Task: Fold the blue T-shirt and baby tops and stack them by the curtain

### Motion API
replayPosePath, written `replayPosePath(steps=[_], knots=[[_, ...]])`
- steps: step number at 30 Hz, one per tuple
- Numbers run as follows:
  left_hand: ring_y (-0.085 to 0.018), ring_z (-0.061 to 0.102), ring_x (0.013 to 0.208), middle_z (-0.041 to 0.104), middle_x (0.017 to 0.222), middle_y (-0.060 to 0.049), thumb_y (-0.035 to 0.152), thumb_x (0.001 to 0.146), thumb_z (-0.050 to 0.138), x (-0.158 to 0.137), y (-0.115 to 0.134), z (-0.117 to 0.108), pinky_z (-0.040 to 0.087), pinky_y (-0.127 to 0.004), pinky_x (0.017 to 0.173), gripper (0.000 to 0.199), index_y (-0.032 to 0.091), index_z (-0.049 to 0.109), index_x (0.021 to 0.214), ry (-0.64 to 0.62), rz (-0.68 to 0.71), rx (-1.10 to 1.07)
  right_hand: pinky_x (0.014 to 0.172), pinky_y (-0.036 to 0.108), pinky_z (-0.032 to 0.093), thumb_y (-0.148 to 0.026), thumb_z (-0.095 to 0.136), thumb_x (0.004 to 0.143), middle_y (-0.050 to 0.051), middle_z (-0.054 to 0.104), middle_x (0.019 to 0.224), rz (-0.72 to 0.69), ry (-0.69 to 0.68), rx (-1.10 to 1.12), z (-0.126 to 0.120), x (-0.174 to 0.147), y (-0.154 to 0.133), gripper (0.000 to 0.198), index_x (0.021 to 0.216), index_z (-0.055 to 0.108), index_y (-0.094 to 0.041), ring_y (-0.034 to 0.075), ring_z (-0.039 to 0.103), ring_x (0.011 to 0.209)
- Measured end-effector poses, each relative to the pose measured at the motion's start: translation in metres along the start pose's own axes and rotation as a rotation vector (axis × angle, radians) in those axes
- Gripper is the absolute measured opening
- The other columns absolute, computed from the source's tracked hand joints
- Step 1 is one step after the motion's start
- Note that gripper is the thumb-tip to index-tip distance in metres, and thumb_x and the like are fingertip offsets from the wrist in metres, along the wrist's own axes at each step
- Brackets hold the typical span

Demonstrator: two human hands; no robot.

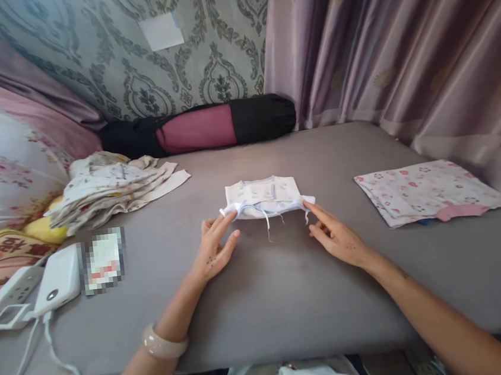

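Note:
A small white cloth garment (264, 194) with pale blue trim lies folded in the middle of the grey-covered surface (283, 291). Thin white ties hang from its near edge toward me. My left hand (215, 243) touches the near left corner with outstretched fingertips, its thumb held apart. At the near right corner, the fingertips of my right hand (337, 235) rest on the cloth, fingers extended and thumb apart. Neither hand grips the fabric.
To the right lies a folded pink-patterned cloth (430, 189). A pile of clothes (116, 186) sits at the left, with a power bank (58, 279), cables and a power strip (9, 302) nearer. A long black and pink bag (199, 127) lies along the wall.

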State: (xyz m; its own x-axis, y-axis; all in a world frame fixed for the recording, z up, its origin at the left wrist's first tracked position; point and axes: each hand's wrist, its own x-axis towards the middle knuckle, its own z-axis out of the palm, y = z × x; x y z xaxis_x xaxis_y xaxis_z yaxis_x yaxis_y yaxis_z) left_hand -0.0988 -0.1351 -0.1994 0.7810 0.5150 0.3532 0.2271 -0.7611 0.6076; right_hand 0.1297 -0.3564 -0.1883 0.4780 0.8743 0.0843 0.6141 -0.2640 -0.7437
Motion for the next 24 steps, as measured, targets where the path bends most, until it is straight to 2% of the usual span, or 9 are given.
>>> replayPosePath(steps=[2,4,7,10,12,17,24], knots=[[-0.025,0.047,0.113,0.051,0.140,-0.010,0.039,0.095,0.045,0.004,-0.008,0.003,0.035,-0.041,0.101,0.050,0.024,0.044,0.143,-0.020,0.086,0.116,0.067,0.029,0.054,-0.033,0.040,0.093,0.009,0.041,0.149,-0.040,0.015,-0.097,0.002,0.006,0.002,0.059,0.151,0.028,-0.029,0.011,0.064,0.070],[-0.026,0.048,0.113,0.050,0.141,-0.012,0.038,0.096,0.044,0.009,-0.016,0.006,0.034,-0.042,0.101,0.053,0.022,0.038,0.146,-0.029,0.141,0.201,0.075,0.033,0.054,-0.033,0.039,0.094,0.009,0.032,0.155,-0.059,0.028,-0.188,0.004,0.012,0.003,0.060,0.152,0.024,-0.028,0.012,0.064,0.069],[-0.027,0.048,0.114,0.048,0.142,-0.014,0.038,0.096,0.043,0.017,-0.024,0.008,0.034,-0.042,0.101,0.056,0.021,0.033,0.148,-0.036,0.185,0.276,0.089,0.038,0.052,-0.032,0.035,0.095,0.011,0.028,0.156,-0.064,0.027,-0.277,0.005,0.021,0.004,0.060,0.153,0.022,-0.025,0.021,0.067,0.095],[-0.027,0.048,0.114,0.048,0.142,-0.014,0.040,0.096,0.041,0.026,-0.031,0.010,0.034,-0.042,0.101,0.057,0.020,0.031,0.149,-0.060,0.210,0.318,0.102,0.042,0.045,-0.032,0.033,0.096,0.011,0.030,0.155,-0.073,0.034,-0.323,0.006,0.031,0.005,0.059,0.153,0.022,-0.021,0.027,0.050,0.128],[-0.028,0.048,0.114,0.047,0.142,-0.015,0.040,0.097,0.039,0.032,-0.036,0.012,0.034,-0.043,0.101,0.057,0.018,0.031,0.149,-0.072,0.213,0.345,0.107,0.044,0.041,-0.032,0.031,0.097,0.010,0.029,0.156,-0.080,0.040,-0.342,0.007,0.038,0.007,0.058,0.153,0.023,-0.020,0.027,0.039,0.137],[-0.028,0.045,0.116,0.049,0.140,-0.014,0.043,0.098,0.030,0.044,-0.045,0.019,0.032,-0.044,0.104,0.056,0.015,0.035,0.147,-0.080,0.138,0.397,0.110,0.046,0.037,-0.033,0.029,0.098,0.009,0.029,0.156,-0.076,0.049,-0.379,0.012,0.054,0.015,0.056,0.152,0.025,-0.020,0.028,0.037,0.138],[-0.032,0.042,0.119,0.050,0.140,-0.012,0.049,0.097,0.027,0.053,-0.036,0.025,0.035,-0.049,0.098,0.056,0.022,0.038,0.145,-0.121,-0.021,0.456,0.109,0.047,0.038,-0.031,0.029,0.097,0.012,0.031,0.155,-0.032,0.032,-0.417,0.016,0.067,0.015,0.054,0.150,0.031,-0.017,0.031,0.041,0.135]])
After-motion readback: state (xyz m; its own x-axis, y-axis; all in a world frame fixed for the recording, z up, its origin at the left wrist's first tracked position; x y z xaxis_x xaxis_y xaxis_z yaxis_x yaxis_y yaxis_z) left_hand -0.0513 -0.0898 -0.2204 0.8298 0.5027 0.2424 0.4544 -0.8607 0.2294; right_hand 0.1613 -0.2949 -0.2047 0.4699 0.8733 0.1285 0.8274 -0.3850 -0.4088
